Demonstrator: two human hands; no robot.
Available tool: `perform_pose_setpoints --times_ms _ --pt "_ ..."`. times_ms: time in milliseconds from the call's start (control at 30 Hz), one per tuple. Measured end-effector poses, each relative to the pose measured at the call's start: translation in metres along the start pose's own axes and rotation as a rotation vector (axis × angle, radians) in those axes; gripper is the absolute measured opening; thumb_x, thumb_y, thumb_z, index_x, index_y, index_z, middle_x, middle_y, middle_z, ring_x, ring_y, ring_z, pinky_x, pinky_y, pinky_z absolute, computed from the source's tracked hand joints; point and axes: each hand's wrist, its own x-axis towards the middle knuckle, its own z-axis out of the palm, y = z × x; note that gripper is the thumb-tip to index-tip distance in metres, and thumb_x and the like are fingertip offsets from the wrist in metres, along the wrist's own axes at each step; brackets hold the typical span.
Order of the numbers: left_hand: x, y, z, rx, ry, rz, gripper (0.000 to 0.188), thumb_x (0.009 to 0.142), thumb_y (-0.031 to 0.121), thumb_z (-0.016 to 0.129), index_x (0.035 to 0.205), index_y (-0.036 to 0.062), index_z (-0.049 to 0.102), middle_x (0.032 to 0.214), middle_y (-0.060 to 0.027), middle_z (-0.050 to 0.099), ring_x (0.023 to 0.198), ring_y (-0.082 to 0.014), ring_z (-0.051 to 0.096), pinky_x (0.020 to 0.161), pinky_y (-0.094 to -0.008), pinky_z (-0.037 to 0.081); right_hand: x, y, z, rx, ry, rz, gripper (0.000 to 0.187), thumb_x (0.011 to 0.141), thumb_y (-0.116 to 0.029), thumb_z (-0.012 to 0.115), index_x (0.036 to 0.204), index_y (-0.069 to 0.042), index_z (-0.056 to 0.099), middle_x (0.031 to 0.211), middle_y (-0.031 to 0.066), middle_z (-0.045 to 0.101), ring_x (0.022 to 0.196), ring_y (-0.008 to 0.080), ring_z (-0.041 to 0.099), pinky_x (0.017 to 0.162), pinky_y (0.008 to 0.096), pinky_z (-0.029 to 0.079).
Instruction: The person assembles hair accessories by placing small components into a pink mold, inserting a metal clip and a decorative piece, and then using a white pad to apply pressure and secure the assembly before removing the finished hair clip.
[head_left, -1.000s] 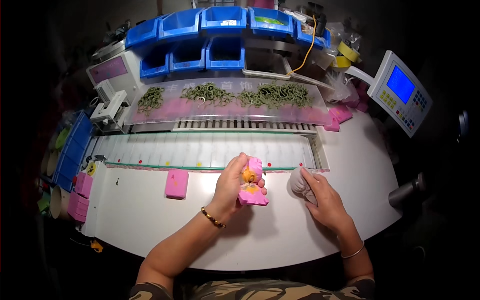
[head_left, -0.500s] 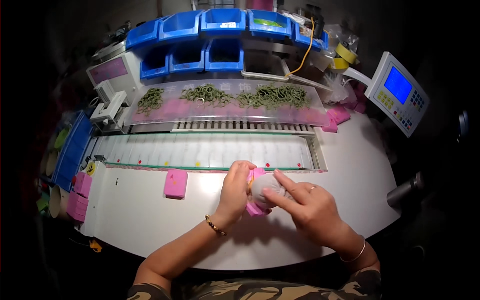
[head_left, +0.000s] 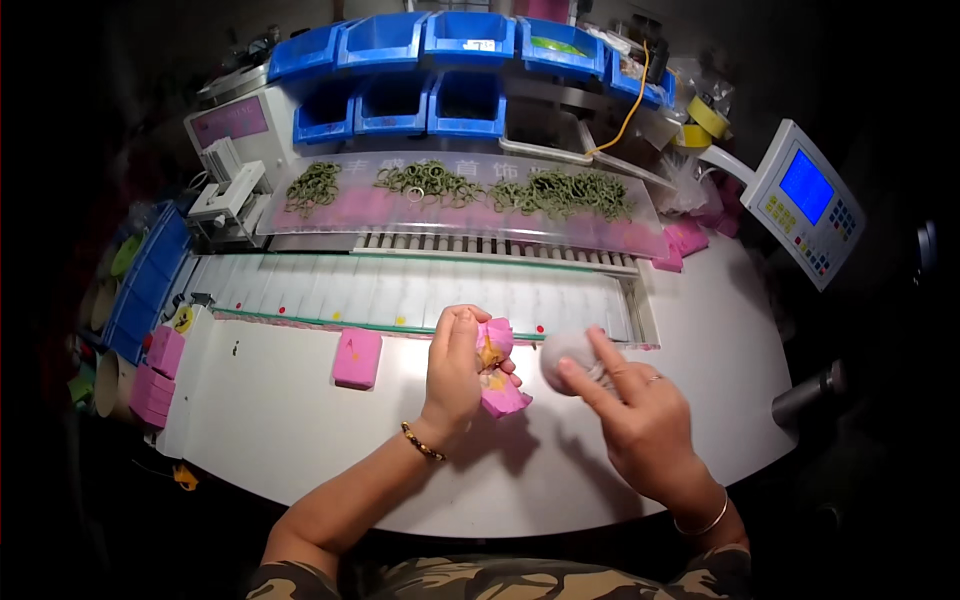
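Note:
My left hand (head_left: 454, 375) is closed around a pink rubber mold (head_left: 507, 399) whose two halves are spread apart. Yellowish patches show on the mold's inner faces. A grey-white round cloth pouch (head_left: 566, 360) is held between the fingers of my right hand (head_left: 645, 430), just right of the mold and apart from it. The pouch is slightly blurred. Left of my left hand, a closed pink block (head_left: 357, 358) with a small mark lies on the white table (head_left: 320, 440).
Beyond my hands runs a conveyor of pale plates (head_left: 400, 290). Above it a clear tray (head_left: 460, 225) carries piles of small green pieces (head_left: 565, 195). Blue bins (head_left: 468, 105) stand behind. A control panel (head_left: 805, 195) is at right; pink blocks (head_left: 152, 395) are stacked at left.
My right hand has drawn the pouch away from the mold to the right. The mold's opened inner side now shows in my left hand. The whole view has shifted slightly.

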Motion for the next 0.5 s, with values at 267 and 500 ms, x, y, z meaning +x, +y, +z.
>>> perform_pose_setpoints --times_ms 267,500 --pt "-0.003 -0.015 0.006 0.301 -0.029 0.355 0.022 0.106 0.024 0.043 0.108 0.0037 0.051 0.095 -0.0043 0.055 0.087 -0.0076 0.051 0.076 -0.0241 0.047 -0.005 -0.023 0.013 -0.019 -0.128 -0.132 0.052 0.074 -0.008 0.061 0.125 -0.013 0.065 0.132 0.0203 0.059 0.067 0.0199 0.057 0.064 0.0307 0.051" --pt "0.008 0.005 -0.015 0.068 0.16 -0.017 0.049 0.099 0.051 0.048 0.112 0.0039 0.053 0.1 -0.0136 0.062 0.08 -0.022 0.068 0.055 -0.0313 0.062 -0.02 0.023 0.013 -0.059 -0.151 0.002 0.049 0.077 -0.009 0.064 0.125 -0.016 0.063 0.129 0.0189 0.06 0.07 0.0225 0.059 0.065 0.0321 0.05"
